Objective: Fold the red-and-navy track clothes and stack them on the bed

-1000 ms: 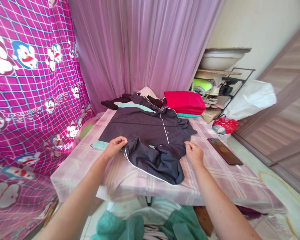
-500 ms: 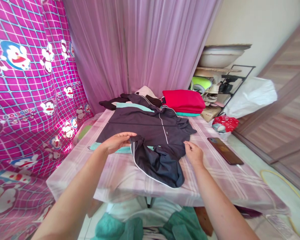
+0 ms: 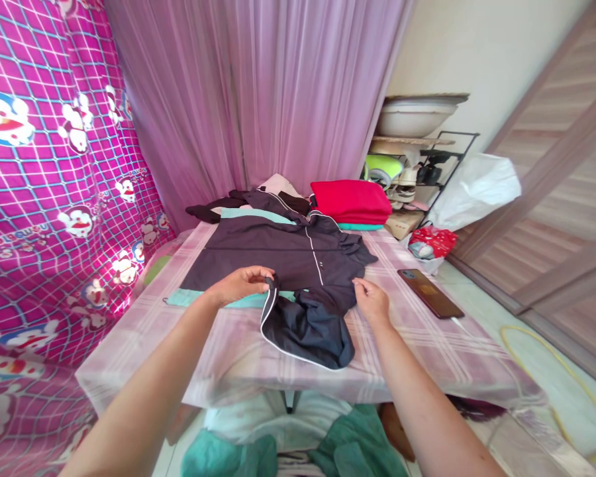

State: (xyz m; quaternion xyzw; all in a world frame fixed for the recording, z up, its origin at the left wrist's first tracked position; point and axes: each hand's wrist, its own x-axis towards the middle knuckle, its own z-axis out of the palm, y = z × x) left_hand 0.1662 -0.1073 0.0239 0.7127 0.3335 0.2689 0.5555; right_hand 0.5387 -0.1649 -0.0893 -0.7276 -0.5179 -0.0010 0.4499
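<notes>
A dark jacket (image 3: 258,245) with white piping lies spread on the table, collar end to the right. Its near sleeve (image 3: 310,328) is bent back toward the left and bunched up, the white stripe running along its lower edge. My left hand (image 3: 243,283) pinches the cuff at the sleeve's end. At the shoulder side of the jacket, my right hand (image 3: 372,298) has thumb and fingers closed on the fabric's edge. Turquoise cloth (image 3: 179,297) shows from beneath the jacket along its near and far sides.
Folded red cloth (image 3: 350,201) is stacked at the back right, beside more dark clothes (image 3: 211,209). A phone (image 3: 430,293) with a cable lies on the checked tablecloth (image 3: 218,358) at right. Beyond stands a rack (image 3: 447,159) with basins and shoes. Curtains (image 3: 278,86) hang behind.
The view has turned slightly, so the scene sits further left. My left fingers have curled tighter on the cuff and carried it a little rightward. My right hand keeps its place on the jacket.
</notes>
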